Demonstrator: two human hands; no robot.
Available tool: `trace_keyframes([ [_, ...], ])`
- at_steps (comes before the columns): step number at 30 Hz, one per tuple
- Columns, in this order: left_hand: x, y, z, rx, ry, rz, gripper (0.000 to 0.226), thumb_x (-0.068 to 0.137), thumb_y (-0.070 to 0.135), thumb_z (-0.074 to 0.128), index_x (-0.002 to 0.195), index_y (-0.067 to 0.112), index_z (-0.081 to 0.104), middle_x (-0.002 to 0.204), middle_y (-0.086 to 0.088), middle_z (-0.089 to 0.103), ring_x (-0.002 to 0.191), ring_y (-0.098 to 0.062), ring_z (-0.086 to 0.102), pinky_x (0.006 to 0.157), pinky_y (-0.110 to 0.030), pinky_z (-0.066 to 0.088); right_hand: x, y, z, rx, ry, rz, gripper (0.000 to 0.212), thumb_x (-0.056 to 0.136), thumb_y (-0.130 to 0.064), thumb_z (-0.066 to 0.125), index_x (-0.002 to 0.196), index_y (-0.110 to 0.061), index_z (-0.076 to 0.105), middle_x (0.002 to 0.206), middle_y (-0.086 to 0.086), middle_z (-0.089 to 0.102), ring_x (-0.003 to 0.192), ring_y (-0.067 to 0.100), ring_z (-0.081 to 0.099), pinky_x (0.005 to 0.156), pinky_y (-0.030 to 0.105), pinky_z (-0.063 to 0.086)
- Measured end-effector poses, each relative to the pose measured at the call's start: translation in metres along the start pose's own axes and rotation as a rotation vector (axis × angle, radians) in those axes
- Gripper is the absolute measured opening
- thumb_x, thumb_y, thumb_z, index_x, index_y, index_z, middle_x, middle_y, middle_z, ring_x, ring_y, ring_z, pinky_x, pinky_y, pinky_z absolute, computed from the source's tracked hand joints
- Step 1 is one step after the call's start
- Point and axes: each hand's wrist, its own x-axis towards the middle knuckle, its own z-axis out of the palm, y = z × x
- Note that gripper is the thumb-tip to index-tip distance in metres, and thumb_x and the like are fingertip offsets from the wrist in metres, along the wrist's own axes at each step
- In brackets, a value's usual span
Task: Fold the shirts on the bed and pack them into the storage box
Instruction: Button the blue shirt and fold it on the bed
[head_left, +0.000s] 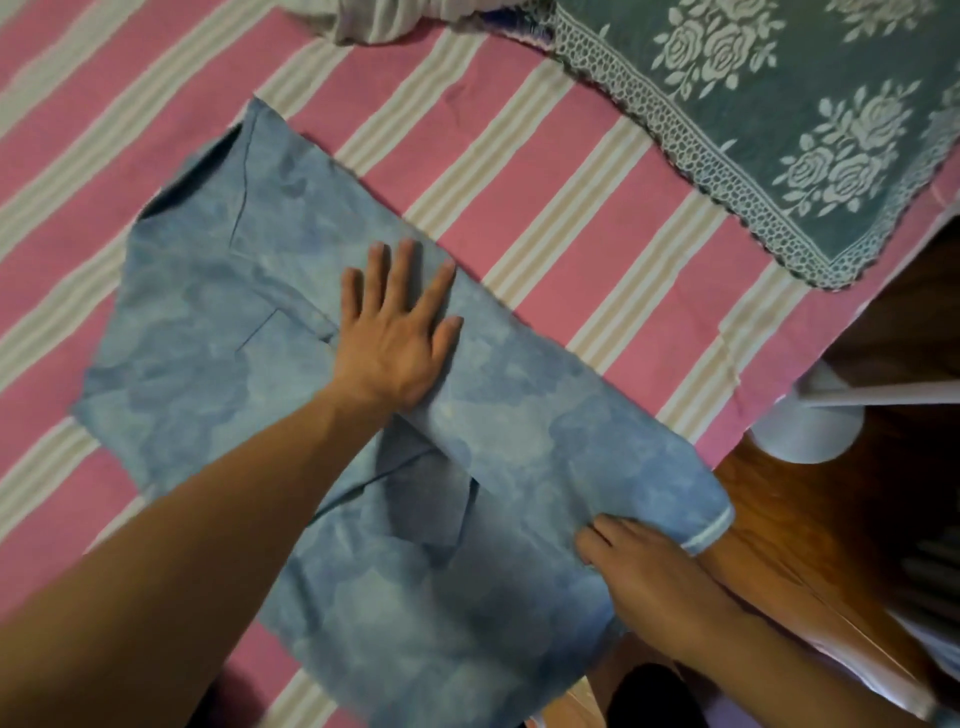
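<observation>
I'm pressing my left hand (397, 332), fingers spread, flat on the blue shirt (218, 410); my right hand (654, 582) is pinching its sleeve edge.

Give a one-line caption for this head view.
Left hand presses flat on blue shirt; right hand grips its sleeve.

- Mottled blue cotton shirt (322, 291), pale cuff trim.
- Pink bedsheet with cream and tan stripes (545, 171).
- Grey-green cloth with white rose lace pattern (779, 104).
- Reddish-brown wooden floor (810, 519).
</observation>
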Motion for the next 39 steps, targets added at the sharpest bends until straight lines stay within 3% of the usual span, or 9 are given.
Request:
trace_keyframes([
  [6, 0.008, -0.008, 0.035, 0.029, -0.142, -0.151, 0.068, 0.097, 0.071, 0.003, 0.159, 0.044, -0.008, 0.170, -0.001, -0.013, 0.156, -0.029, -0.015, 0.121, -0.062, -0.007, 0.000, 0.009, -0.019, -0.005, -0.188, -0.227, 0.009, 0.087, -0.030, 0.057, 0.096, -0.031, 0.056, 0.092, -0.008, 0.061, 0.085, 0.016, 0.063, 0.077, 0.036, 0.055],
  [9, 0.004, -0.003, 0.037, 0.058, -0.129, -0.163, 0.068, 0.098, 0.068, 0.002, 0.160, 0.041, -0.006, 0.170, -0.002, -0.012, 0.156, -0.030, -0.014, 0.121, -0.063, -0.007, 0.054, 0.004, -0.066, 0.009, 0.347, -0.195, 0.030, 0.095, -0.029, 0.051, 0.118, -0.018, 0.066, 0.114, 0.000, 0.063, 0.106, 0.020, 0.060, 0.093, 0.036, 0.049],
  [11, -0.003, 0.003, 0.036, 0.041, -0.095, -0.184, 0.068, 0.099, 0.066, 0.003, 0.161, 0.039, -0.004, 0.171, -0.005, -0.009, 0.156, -0.031, -0.012, 0.121, -0.062, -0.005, 0.106, -0.011, -0.096, -0.124, 0.500, -0.192, 0.046, 0.098, -0.032, 0.048, 0.139, -0.012, 0.055, 0.145, 0.008, 0.051, 0.136, 0.027, 0.045, 0.112, 0.042, 0.038],
  [15, -0.045, 0.005, 0.046, -0.049, 0.028, -0.278, 0.070, 0.101, 0.063, 0.019, 0.163, 0.032, 0.010, 0.170, -0.013, 0.006, 0.157, -0.034, 0.001, 0.125, -0.056, 0.004, 0.184, -0.004, -0.091, -0.443, 0.310, -0.214, 0.066, 0.104, -0.046, 0.035, 0.159, -0.012, 0.022, 0.167, 0.008, 0.016, 0.155, 0.030, 0.005, 0.124, 0.050, 0.013],
  [19, -0.072, -0.009, 0.066, -0.095, 0.014, -0.325, 0.070, 0.100, 0.065, 0.022, 0.162, 0.035, 0.012, 0.170, -0.010, 0.001, 0.157, -0.028, -0.003, 0.126, -0.052, 0.003, 0.195, 0.045, -0.071, -0.535, 0.071, -0.201, 0.073, 0.102, -0.058, 0.027, 0.160, -0.015, 0.023, 0.168, 0.006, 0.010, 0.156, 0.028, -0.001, 0.123, 0.053, 0.014],
  [25, -0.071, -0.013, 0.061, -0.091, 0.069, -0.319, 0.067, 0.100, 0.060, 0.034, 0.161, 0.038, 0.019, 0.170, -0.009, 0.007, 0.157, -0.031, 0.004, 0.122, -0.056, 0.016, 0.238, -0.003, -0.120, -0.373, 0.248, -0.399, 0.064, 0.096, -0.053, 0.039, 0.148, -0.016, 0.046, 0.160, 0.011, 0.033, 0.149, 0.032, 0.026, 0.121, 0.051, 0.020],
  [29, -0.098, -0.015, 0.039, -0.038, 0.223, -0.689, 0.060, 0.100, 0.055, 0.036, 0.158, 0.037, 0.029, 0.169, -0.012, 0.016, 0.156, -0.038, 0.004, 0.124, -0.057, 0.007, 0.359, -0.072, -0.165, -0.485, 0.318, -0.687, 0.069, 0.098, -0.053, 0.035, 0.157, -0.019, 0.029, 0.167, 0.012, 0.014, 0.154, 0.036, 0.009, 0.123, 0.055, 0.013],
  [34, -0.137, -0.041, 0.066, -0.027, 0.155, -0.981, 0.066, 0.099, 0.061, 0.028, 0.159, 0.033, 0.031, 0.169, -0.015, 0.014, 0.155, -0.040, 0.005, 0.121, -0.065, 0.009, 0.461, -0.081, -0.165, -0.651, 0.089, -0.445, 0.077, 0.096, -0.070, 0.007, 0.160, -0.029, -0.007, 0.168, -0.001, -0.014, 0.154, 0.023, -0.013, 0.124, 0.049, -0.003],
  [39, -0.129, -0.048, 0.088, -0.044, 0.184, -0.979, 0.069, 0.098, 0.059, 0.034, 0.160, 0.031, 0.028, 0.168, -0.017, 0.014, 0.155, -0.041, 0.007, 0.121, -0.066, 0.008, 0.465, -0.083, -0.153, -0.608, 0.140, -0.399, 0.078, 0.096, -0.070, 0.007, 0.160, -0.029, -0.008, 0.168, -0.003, -0.014, 0.154, 0.022, -0.013, 0.124, 0.050, -0.005],
])
